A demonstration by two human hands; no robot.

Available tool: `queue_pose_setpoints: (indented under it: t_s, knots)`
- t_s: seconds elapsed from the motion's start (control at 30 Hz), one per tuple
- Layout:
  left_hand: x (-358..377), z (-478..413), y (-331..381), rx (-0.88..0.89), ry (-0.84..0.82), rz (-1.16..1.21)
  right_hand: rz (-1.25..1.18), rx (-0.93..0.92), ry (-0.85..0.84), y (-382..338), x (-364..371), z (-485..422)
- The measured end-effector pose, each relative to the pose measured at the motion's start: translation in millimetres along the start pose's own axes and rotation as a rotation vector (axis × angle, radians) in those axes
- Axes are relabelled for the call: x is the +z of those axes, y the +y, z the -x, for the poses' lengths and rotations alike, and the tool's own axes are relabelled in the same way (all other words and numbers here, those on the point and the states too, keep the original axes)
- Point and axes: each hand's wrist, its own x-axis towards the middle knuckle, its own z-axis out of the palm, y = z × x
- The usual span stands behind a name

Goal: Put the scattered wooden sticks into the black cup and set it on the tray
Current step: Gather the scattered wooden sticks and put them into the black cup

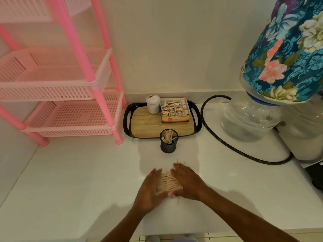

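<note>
A heap of pale wooden sticks [168, 183] lies on the white counter, pressed between my two hands. My left hand [148, 191] cups the heap's left side and my right hand [187, 182] cups its right side, fingers flat and together. The black mesh cup [168, 144] stands upright beyond the heap, with several sticks inside it. Just behind the cup sits the black-rimmed tray [127, 119] with a wood-look floor; one loose stick [160, 126] lies on it.
On the tray stand a white jar [153, 104] and an open box of sachets [175, 110]. A pink plastic rack [70, 102] fills the left. At the right are a water bottle [250, 119] under a floral cover and a black hose [227, 145].
</note>
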Motion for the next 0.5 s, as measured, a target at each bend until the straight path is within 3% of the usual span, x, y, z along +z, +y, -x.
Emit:
queue_pose_setpoints:
  t_s: [0.13,0.5]
  knots:
    - [-14.4,4.5,-4.7,0.096,0.048,-0.046,0.192,-0.109,0.137,-1.4,-13.5,-4.7]
    - [-19.0,-8.7,14.3,0.012,0.075,-0.201,0.351,-0.199,0.201,-11.5,-20.0,-5.6]
